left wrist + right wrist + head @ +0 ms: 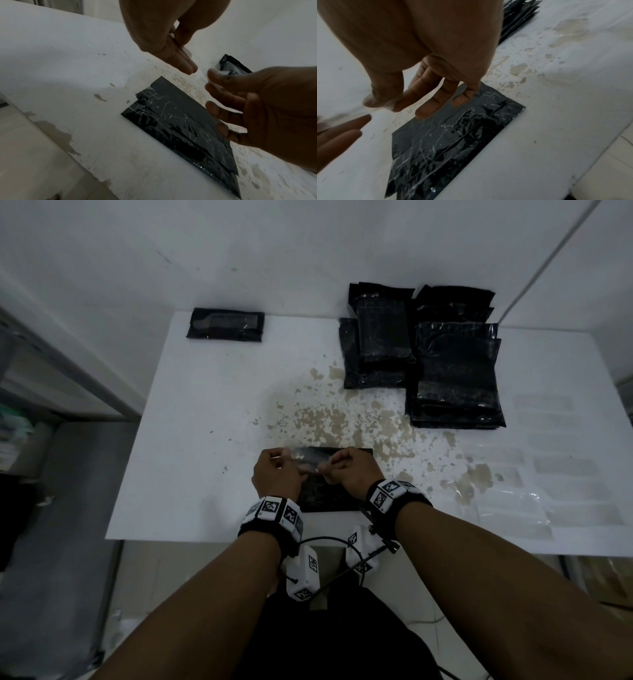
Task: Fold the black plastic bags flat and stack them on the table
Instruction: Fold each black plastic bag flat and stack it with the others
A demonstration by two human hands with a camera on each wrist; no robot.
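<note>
A black plastic bag (325, 494) (171, 121) (453, 142) lies flat and creased on the white table (205, 440), near its front edge. Both hands hover just above the bag's far end. My left hand (284, 462) (211, 79) and my right hand (334, 465) (375, 104) each pinch one end of a clear film strip (306, 458) between thumb and forefinger. The strip stretches between them. The other fingers hang loose over the bag without touching it. One folded black bag (226, 325) lies alone at the back left.
A loose pile of black bags (455, 378) (518, 20) covers the back right, partly leaning on the wall. Clear plastic sleeves (548, 474) lie along the right side. The tabletop's paint is chipped in the middle (342, 419). A shelf stands to the left.
</note>
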